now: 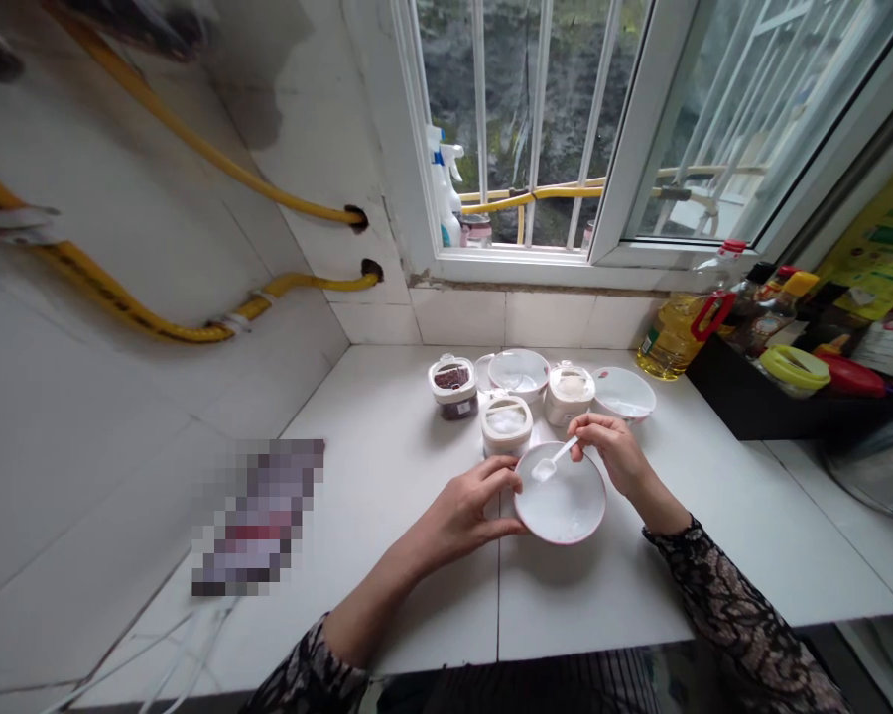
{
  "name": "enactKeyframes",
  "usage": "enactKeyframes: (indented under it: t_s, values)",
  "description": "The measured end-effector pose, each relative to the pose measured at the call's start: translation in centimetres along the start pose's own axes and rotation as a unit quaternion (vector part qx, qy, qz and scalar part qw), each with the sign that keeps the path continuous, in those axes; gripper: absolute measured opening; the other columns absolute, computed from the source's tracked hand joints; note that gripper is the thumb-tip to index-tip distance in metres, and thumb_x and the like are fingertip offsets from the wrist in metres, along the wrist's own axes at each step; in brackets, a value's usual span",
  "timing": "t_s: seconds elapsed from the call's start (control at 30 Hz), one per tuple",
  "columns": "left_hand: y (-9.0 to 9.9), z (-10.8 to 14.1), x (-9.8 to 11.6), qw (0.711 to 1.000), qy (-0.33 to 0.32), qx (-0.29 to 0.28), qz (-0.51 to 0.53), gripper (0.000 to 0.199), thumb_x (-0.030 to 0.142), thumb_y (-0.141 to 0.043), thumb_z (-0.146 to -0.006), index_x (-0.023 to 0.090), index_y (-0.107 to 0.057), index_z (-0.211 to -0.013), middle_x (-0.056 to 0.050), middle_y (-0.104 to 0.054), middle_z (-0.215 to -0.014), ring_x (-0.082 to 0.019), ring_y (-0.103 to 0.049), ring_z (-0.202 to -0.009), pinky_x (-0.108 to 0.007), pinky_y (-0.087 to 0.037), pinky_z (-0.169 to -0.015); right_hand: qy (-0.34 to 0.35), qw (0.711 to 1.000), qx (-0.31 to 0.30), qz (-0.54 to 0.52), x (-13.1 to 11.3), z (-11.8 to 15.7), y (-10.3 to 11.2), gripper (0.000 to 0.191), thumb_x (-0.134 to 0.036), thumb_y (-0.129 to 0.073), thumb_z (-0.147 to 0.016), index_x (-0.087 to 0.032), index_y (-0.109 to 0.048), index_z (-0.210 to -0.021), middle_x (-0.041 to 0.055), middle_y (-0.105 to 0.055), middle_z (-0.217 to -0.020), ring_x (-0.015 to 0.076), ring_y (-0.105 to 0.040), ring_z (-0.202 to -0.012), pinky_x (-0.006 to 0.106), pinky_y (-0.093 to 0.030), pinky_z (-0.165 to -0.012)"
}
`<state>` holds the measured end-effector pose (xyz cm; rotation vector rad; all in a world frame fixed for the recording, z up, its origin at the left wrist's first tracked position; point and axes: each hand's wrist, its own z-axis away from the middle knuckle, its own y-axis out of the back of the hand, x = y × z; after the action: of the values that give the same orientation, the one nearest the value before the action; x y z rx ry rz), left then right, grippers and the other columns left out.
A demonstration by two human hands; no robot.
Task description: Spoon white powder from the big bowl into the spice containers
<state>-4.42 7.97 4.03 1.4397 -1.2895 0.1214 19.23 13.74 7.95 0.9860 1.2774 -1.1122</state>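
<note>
A white bowl with a reddish rim is tilted toward me on the counter. My left hand grips its left edge, fingers at the rim and thumb low on the side. Pinched by its handle in my right hand is a small white spoon, its scoop over the bowl's upper left part. Just behind stands a jar of white grains. Farther back are a jar of dark red contents, a jar of pale contents, and two white bowls, one centred and one right.
At the back right, an oil bottle stands beside a black box of condiment bottles. A blurred-out object and white cables lie on the left. Yellow hoses run along the left wall. A barred window is behind.
</note>
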Motion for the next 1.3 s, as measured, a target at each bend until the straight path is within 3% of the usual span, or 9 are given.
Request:
enactKeyframes:
  t_s: [0.17,0.33,0.53,0.6,0.67,0.83,0.97,1.07,1.3]
  values:
    - [0.1,-0.1,0.2,1.000,0.001,0.003,-0.008,0.026,0.036,-0.073,-0.083,0.021,-0.058,-0.099,-0.011,-0.058,-0.127,-0.026,-0.059,-0.116,-0.039,-0.051,-0.093,0.043,0.998,0.044,-0.018,0.1,-0.3,-0.4,0.014,-0.031,-0.063,-0.069,-0.017,-0.064,-0.073,0.0006,-0.066,-0.055,0.0158,-0.061,-0.056,0.030,-0.049,-0.065]
    - [0.0,-0.1,0.2,1.000,0.002,0.006,-0.009,0.028,0.037,-0.073,-0.083,0.021,-0.058,-0.098,-0.011,-0.058,-0.124,-0.026,-0.060,-0.113,-0.037,-0.051,-0.090,0.214,0.966,0.101,0.102,0.2,0.4,-1.9,0.015,-0.033,-0.054,-0.089,-0.020,-0.061,-0.092,0.0044,-0.073,-0.081,0.0199,-0.070,-0.077,0.034,-0.052,-0.077]
    - [0.1,-0.1,0.3,1.000,0.005,0.005,-0.009,0.027,0.039,-0.072,-0.083,0.021,-0.057,-0.098,-0.011,-0.058,-0.124,-0.026,-0.060,-0.111,-0.037,-0.052,-0.088,0.471,0.788,0.049,0.394,0.6,0.6,-2.3,0.023,-0.014,-0.041,-0.095,-0.021,-0.062,-0.098,0.0063,-0.071,-0.084,0.0214,-0.064,-0.083,0.040,-0.046,-0.085]
    - [0.1,-0.1,0.3,1.000,0.003,0.004,-0.008,0.027,0.040,-0.071,-0.084,0.021,-0.057,-0.098,-0.011,-0.058,-0.123,-0.026,-0.060,-0.111,-0.038,-0.052,-0.089,0.493,0.766,0.040,0.411,0.5,0.7,-2.2,0.026,-0.011,-0.039,-0.094,-0.021,-0.062,-0.101,0.0059,-0.071,-0.086,0.0210,-0.064,-0.082,0.041,-0.044,-0.088]
    - [0.1,-0.1,0.3,1.000,0.001,0.002,-0.007,0.027,0.040,-0.071,-0.084,0.021,-0.057,-0.099,-0.011,-0.058,-0.123,-0.026,-0.059,-0.113,-0.039,-0.051,-0.089,0.475,0.785,0.049,0.395,0.2,0.9,-2.1,0.025,-0.012,-0.041,-0.094,-0.022,-0.063,-0.099,0.0064,-0.072,-0.088,0.0216,-0.064,-0.084,0.041,-0.043,-0.089]
    - [0.2,-0.1,0.3,1.000,0.006,-0.002,-0.007,0.026,0.038,-0.070,-0.085,0.021,-0.056,-0.099,-0.012,-0.056,-0.127,-0.026,-0.059,-0.114,-0.040,-0.051,-0.091,0.331,0.897,0.096,0.277,-0.8,1.7,-1.1,0.015,-0.024,-0.048,-0.091,-0.022,-0.062,-0.087,0.0054,-0.070,-0.074,0.0225,-0.064,-0.076,0.036,-0.047,-0.077]
    - [0.2,0.0,0.3,1.000,0.008,-0.009,-0.009,0.026,0.037,-0.070,-0.085,0.021,-0.056,-0.100,-0.011,-0.057,-0.125,-0.025,-0.060,-0.111,-0.039,-0.052,-0.089,0.242,0.949,0.042,0.200,-1.1,1.8,0.0,0.015,-0.023,-0.048,-0.080,-0.021,-0.059,-0.071,-0.0015,-0.058,-0.053,0.0159,-0.055,-0.051,0.029,-0.043,-0.058]
    - [0.3,0.0,0.4,1.000,0.009,-0.009,-0.010,0.026,0.036,-0.071,-0.085,0.022,-0.056,-0.099,-0.011,-0.057,-0.125,-0.026,-0.060,-0.112,-0.038,-0.052,-0.088,0.215,0.957,-0.026,0.195,-1.1,1.8,0.1,0.015,-0.022,-0.046,-0.075,-0.021,-0.058,-0.065,-0.0028,-0.054,-0.049,0.0134,-0.048,-0.046,0.027,-0.038,-0.052]
    - [0.2,0.0,0.2,1.000,0.001,-0.008,-0.007,0.025,0.035,-0.070,-0.085,0.021,-0.056,-0.100,-0.011,-0.056,-0.127,-0.026,-0.058,-0.116,-0.039,-0.051,-0.091,0.227,0.928,-0.096,0.280,-1.0,2.2,-1.1,0.019,-0.016,-0.043,-0.072,-0.022,-0.059,-0.061,-0.0004,-0.059,-0.048,0.0179,-0.052,-0.062,0.030,-0.042,-0.067]
